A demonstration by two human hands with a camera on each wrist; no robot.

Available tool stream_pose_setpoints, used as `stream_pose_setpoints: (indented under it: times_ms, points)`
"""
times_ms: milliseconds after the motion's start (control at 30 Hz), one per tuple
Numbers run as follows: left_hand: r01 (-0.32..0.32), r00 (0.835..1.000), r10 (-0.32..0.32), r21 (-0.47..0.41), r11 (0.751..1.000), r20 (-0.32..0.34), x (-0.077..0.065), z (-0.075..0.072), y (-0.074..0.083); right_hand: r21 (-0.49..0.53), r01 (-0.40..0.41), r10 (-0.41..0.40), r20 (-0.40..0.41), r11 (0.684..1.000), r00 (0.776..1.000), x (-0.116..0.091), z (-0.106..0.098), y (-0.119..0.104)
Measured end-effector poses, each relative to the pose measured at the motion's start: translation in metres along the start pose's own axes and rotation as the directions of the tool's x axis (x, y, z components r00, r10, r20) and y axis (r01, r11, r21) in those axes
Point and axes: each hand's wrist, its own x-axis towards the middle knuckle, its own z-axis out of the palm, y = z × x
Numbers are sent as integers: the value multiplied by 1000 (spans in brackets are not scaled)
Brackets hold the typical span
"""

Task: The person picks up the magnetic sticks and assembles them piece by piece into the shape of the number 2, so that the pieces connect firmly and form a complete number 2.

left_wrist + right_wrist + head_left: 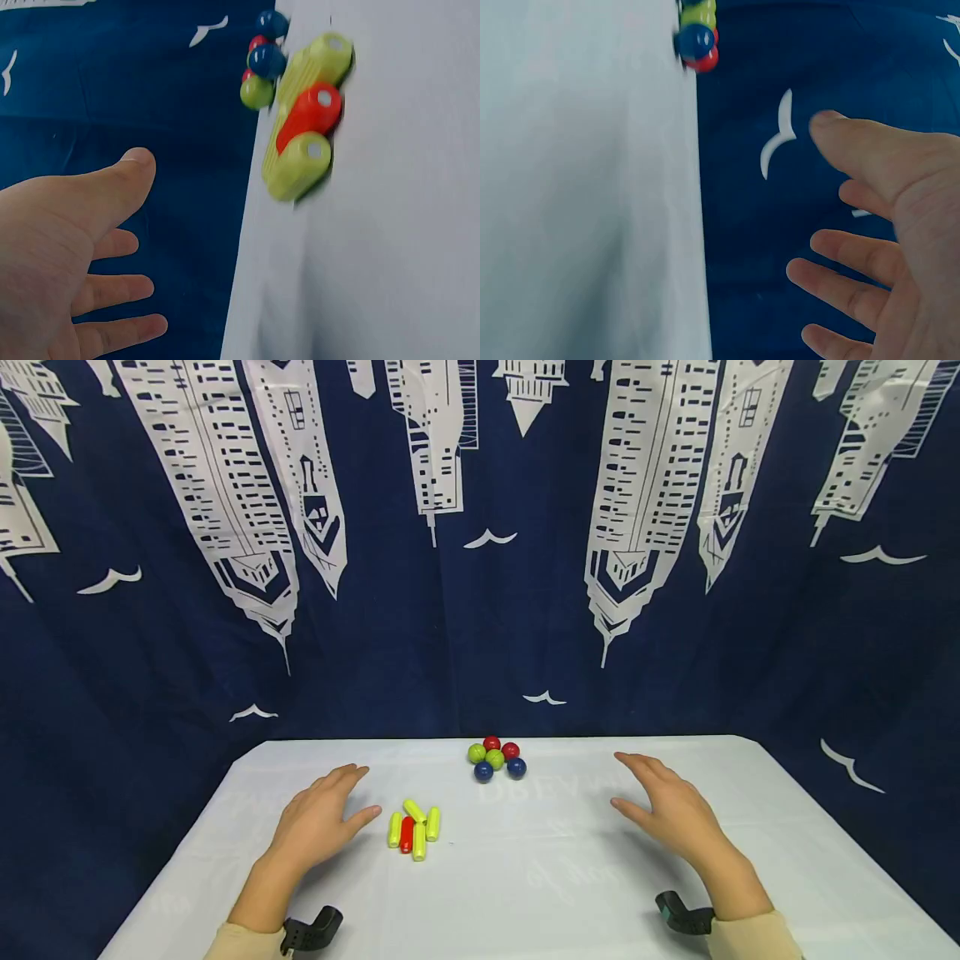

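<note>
My left hand point(318, 818) is held over the left part of the table, fingers extended and thumb apart, holding nothing. Just right of it lie several yellow-green cylinders point(419, 842) around one red cylinder point(407, 835); the left wrist view shows the red cylinder point(310, 116) between yellow ones. Over the right part, my right hand point(675, 814) is spread in the same way with nothing in its grasp. Farther back, between the hands, sit glossy balls in a cluster: red balls point(511, 751), green balls point(495, 760) and blue balls point(516, 767).
A white cloth covers the table point(540, 877), whose far edge runs just behind the balls. Beyond it hangs a dark blue curtain point(450, 635) printed with white buildings and birds. Black straps point(313, 929) sit at both wrists.
</note>
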Motion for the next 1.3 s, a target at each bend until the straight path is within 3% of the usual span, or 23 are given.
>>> stream_pose_setpoints:
  times_ms: [133, 300, 433, 567, 733, 967, 1300]
  points:
    - [17, 1000, -16, -45, 999, 15, 9, 1, 8, 129, -28, 27, 12, 991, 1000, 8, 13, -10]
    - [29, 998, -21, -124, 992, 62, 20, 5, 29, 259, -44, 42, 13, 965, 999, 17, 30, -15]
    - [54, 994, -37, -162, 985, 106, 24, 15, 44, 357, -64, 54, 37, 932, 998, 29, 46, -19]
    - [61, 989, -36, -178, 982, 141, 22, 31, 49, 446, -107, 77, 87, 889, 993, 42, 58, -26]
    - [14, 988, 13, -179, 984, 153, 19, 50, 51, 496, -157, 107, 128, 854, 986, 59, 72, -35]
    - [-48, 980, 77, -156, 987, 182, 21, 60, 54, 555, -201, 146, 144, 807, 979, 82, 95, -46]
    - [-32, 981, 55, -125, 992, 187, 19, 67, 49, 569, -176, 144, 101, 804, 984, 103, 123, -57]
